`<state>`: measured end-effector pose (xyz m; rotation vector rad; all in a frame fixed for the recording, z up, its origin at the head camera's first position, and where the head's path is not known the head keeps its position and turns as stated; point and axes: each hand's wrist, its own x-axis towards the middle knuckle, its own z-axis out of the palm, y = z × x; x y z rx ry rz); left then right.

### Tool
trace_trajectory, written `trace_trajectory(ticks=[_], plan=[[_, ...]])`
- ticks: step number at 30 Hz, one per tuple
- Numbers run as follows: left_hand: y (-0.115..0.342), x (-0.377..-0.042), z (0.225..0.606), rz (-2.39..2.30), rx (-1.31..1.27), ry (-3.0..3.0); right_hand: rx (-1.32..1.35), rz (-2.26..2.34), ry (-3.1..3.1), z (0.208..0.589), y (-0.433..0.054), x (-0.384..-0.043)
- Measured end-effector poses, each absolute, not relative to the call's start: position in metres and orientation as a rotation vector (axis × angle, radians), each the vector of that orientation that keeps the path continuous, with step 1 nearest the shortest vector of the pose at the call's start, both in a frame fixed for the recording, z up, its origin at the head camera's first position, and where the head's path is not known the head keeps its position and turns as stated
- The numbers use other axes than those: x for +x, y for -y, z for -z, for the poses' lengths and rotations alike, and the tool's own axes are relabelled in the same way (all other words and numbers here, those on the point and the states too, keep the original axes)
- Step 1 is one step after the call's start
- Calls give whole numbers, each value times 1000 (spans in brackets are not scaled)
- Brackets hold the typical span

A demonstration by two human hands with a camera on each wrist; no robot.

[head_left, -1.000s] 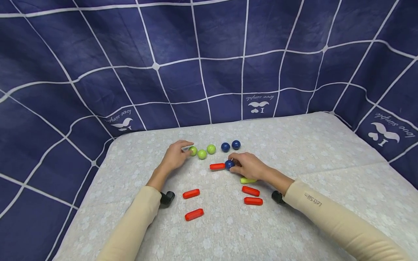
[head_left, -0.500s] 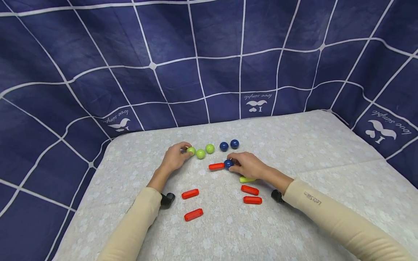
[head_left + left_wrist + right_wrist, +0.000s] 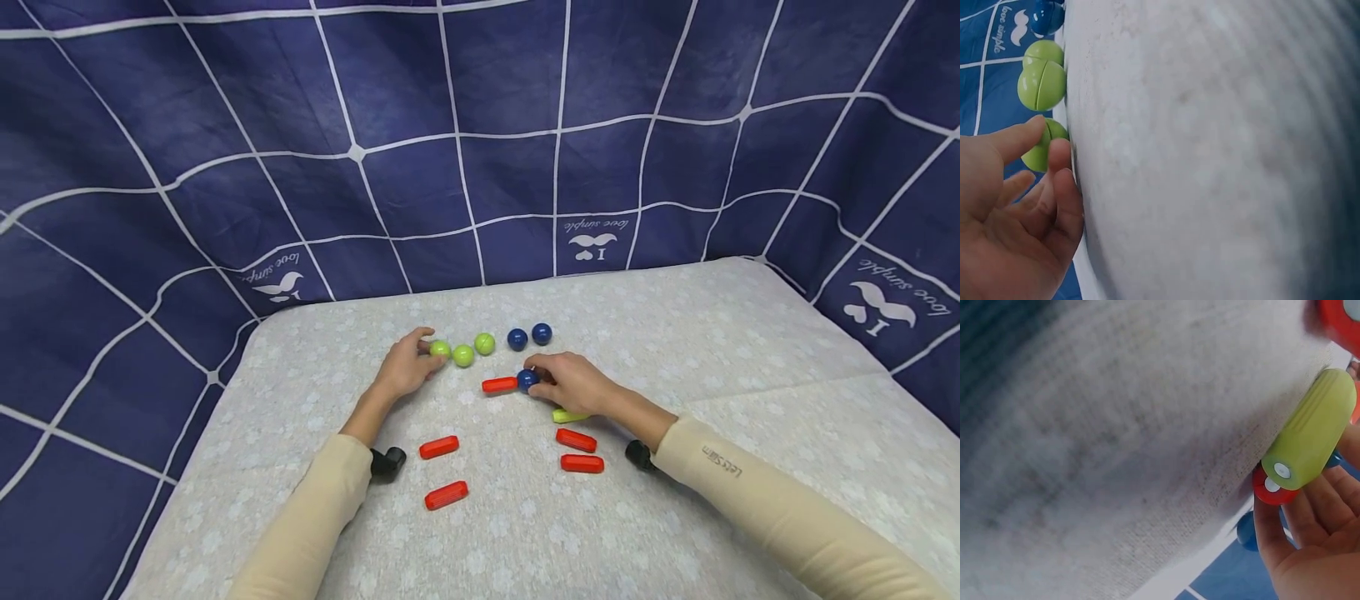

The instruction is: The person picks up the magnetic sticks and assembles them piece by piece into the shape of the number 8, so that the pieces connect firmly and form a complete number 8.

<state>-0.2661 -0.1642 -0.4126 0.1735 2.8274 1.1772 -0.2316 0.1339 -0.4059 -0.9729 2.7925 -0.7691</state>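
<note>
The left grip (image 3: 406, 364) was curled round a green ball (image 3: 440, 349), at ten o'clock from the blue ball (image 3: 527, 381) that the right grip (image 3: 576, 382) pinched, a red rod (image 3: 498, 385) touching it at nine. Light, opposed fingertip pressure probably suited both balls, lest they roll.

The left hand (image 3: 405, 365) and the right hand (image 3: 573, 380) each curve the thumb toward the forefinger. Behind the fingers (image 3: 1272, 540), the left forearm (image 3: 300, 517) and the right forearm (image 3: 795, 512) lie well apart, sleeved.
</note>
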Motion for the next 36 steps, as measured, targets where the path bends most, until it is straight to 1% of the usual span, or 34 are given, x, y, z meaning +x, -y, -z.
trace_trajectory(ticks=[6, 12, 17, 24, 28, 36], plan=[[170, -261, 414, -1286, 158, -2755, -967, 755, -2794, 407, -134, -232], [173, -247, 410, -1360, 148, -2713, -965, 753, -2794, 408, -133, -231], [170, -231, 407, -1360, 254, -2667, -965, 745, -2797, 407, -134, -230], [153, -213, 407, -1305, 361, -2643, -947, 732, -2796, 408, -133, -230], [147, -209, 408, -1264, 380, -2647, -949, 724, -2797, 408, -132, -230], [145, -209, 411, -1248, 338, -2622, -961, 712, -2806, 406, -131, -230]])
